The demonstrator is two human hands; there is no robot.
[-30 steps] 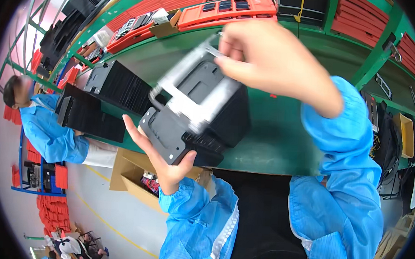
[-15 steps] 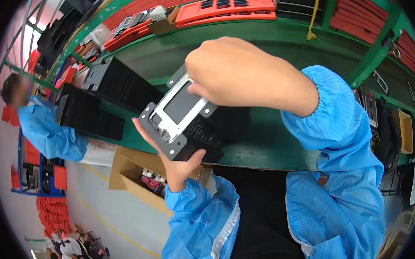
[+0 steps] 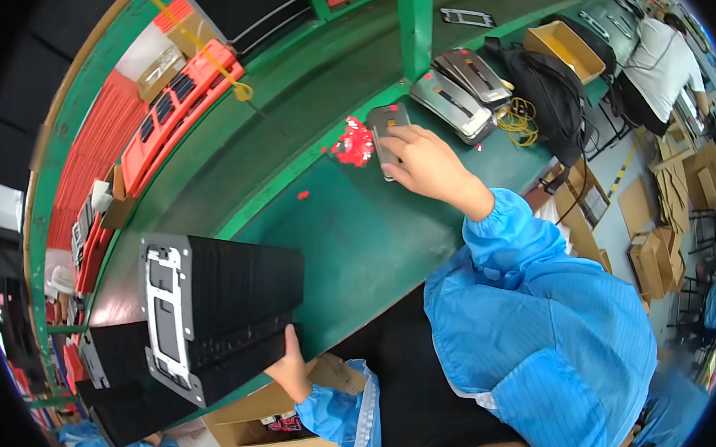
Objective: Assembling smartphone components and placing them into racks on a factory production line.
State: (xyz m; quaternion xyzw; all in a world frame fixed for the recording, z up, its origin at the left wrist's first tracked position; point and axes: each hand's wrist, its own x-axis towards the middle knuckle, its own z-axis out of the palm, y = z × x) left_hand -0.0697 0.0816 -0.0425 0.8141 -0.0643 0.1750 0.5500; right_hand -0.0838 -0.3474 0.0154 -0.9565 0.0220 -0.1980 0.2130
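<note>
A large black ribbed block (image 3: 248, 274) stands on the bench at the left. A white cut-out frame (image 3: 165, 314) lies against its end face. At the block's lower near corner is my left hand (image 3: 290, 368), its thumb against the near side and the other fingers hidden behind it. My right hand (image 3: 435, 164) reaches across the bench with fingers apart over the right side of a small dark grey panel (image 3: 387, 120). The fingertips seem to touch that panel. Small red scraps (image 3: 353, 143) are heaped just left of it.
Several grey panels (image 3: 455, 106) are piled beyond my right hand, beside a yellow cord (image 3: 518, 123) and a black backpack (image 3: 547, 83). A green post (image 3: 413, 30) rises behind. Red trays (image 3: 180, 110) line the shelf at left. An open carton (image 3: 251, 434) sits below the bench edge.
My view has swung to the right. My right hand has left the white frame on the block and moved right to the grey panel. The left hand is still at the block.
</note>
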